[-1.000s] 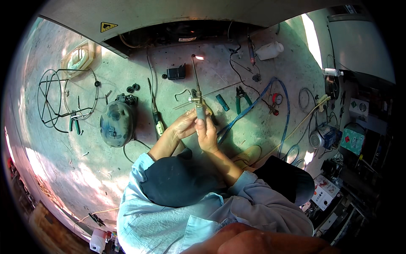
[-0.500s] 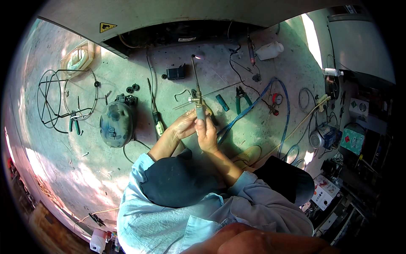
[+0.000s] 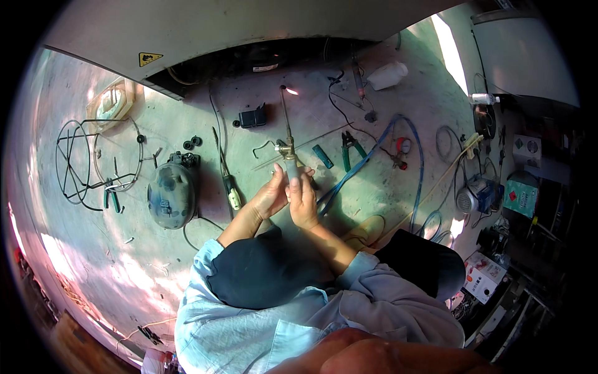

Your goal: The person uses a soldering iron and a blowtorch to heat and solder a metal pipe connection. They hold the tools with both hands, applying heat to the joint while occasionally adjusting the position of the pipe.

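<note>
Wearer's pale blue-grey shirt, loosely creased, matching sleeves with wide cuffs, smooth dark trousers, yellowish-tan shoe with rounded toe.

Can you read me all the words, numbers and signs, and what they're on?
No words or numbers are clear enough to read.
Yellow triangle, on the big panel: a sign with a black picture.
White label, in the dark opening: too small.
Green box: a red diamond; any writing is too small.
White box: too small.
Gauge: dial too small.

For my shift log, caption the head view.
Left hand and right hand hold a lit torch above a tool-strewn floor.
</note>
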A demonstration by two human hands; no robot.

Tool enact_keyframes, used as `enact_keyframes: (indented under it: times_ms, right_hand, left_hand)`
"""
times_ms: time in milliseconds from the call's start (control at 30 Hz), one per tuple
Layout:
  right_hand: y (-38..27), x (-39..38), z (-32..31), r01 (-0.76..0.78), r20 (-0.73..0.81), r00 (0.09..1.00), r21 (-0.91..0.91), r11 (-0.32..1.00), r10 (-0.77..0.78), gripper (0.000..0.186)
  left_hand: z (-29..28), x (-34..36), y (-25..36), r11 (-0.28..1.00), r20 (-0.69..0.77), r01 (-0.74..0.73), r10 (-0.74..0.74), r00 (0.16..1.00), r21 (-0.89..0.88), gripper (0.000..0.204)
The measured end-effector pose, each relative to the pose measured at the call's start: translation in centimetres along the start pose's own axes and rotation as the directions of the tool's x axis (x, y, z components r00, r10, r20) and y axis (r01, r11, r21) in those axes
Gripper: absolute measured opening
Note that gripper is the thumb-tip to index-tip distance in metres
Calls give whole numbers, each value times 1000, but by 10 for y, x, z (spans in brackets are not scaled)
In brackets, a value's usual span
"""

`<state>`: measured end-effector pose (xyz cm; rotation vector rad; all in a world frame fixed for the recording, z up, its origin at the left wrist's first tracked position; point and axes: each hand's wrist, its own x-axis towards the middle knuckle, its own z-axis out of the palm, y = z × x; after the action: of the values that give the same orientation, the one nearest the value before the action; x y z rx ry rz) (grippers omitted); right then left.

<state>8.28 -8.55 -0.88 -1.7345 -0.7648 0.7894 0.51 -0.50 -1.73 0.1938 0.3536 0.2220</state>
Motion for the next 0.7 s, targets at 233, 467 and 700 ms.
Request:
enact_keyframes:
  times_ms: [233, 467, 700]
  right_hand:
    - [-10, 14, -4, 92, -19, 995, -123, 988, -95, 41]
    - [-44, 57, -39, 102, 240, 968, -143, 984, -65, 44]
    - [-74, 108, -127, 329, 706, 681, -532, 780, 194, 42]
  left_hand:
    - [6, 6, 14, 844, -100, -3, 66, 993, 536, 58]
    - [47, 24, 43, 690, -199, 23, 176, 964, 723, 47]
    - [68, 25, 67, 714, -400, 185, 144, 905, 675, 49]
